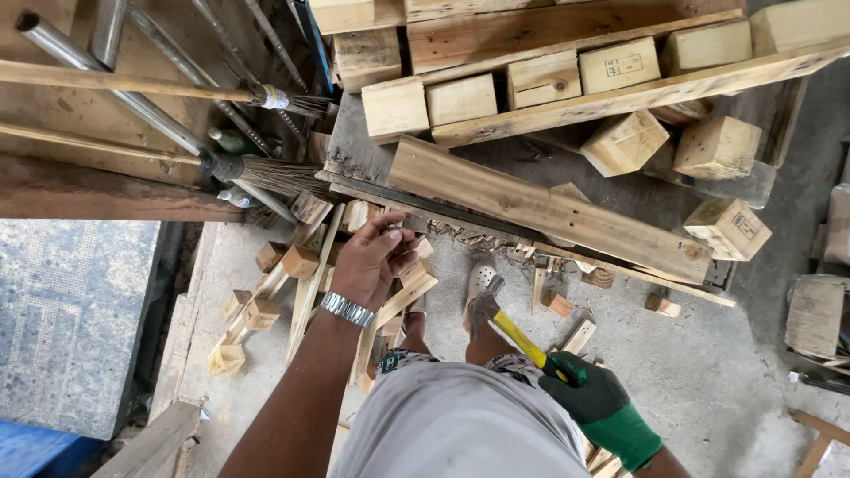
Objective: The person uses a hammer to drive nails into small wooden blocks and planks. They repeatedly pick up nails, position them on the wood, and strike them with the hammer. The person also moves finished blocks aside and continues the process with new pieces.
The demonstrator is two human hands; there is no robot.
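At the far left of the concrete floor (708, 381) lies a dark speckled slab (71, 319), and above it two brooms (266, 168) and some metal pipes (115, 88) lean across a brown timber. Right of the slab, a loose heap of split slats and small offcut blocks (266, 301) is strewn over the floor, which suggests a good part of the breaking-up is already done.

The left hand (372, 261) reaches forward over that heap, arm nearly straight, a metal watch (347, 309) on the wrist. Its fingers are curled, with fingertips pinched at the near edge of the long plank (540, 208), beside a row of bent nails that jut from it; whether they hold a nail or only touch the wood I cannot tell.

The plank runs slantwise from the middle toward the right edge of the floor, still in one piece and still nailed to a thinner strip beneath, so it is judged yet to be stripped. A foot in a light shoe (480, 281) stands just before it.

The right hand (595, 398), in a green glove, is held low near the hip, fingers wrapped tight around the yellow handle of a hammer (500, 319) whose head points up-left toward the plank.

Behind, a pallet (620, 97) with square blocks remains largely whole, with loose blocks (722, 146) beside it.
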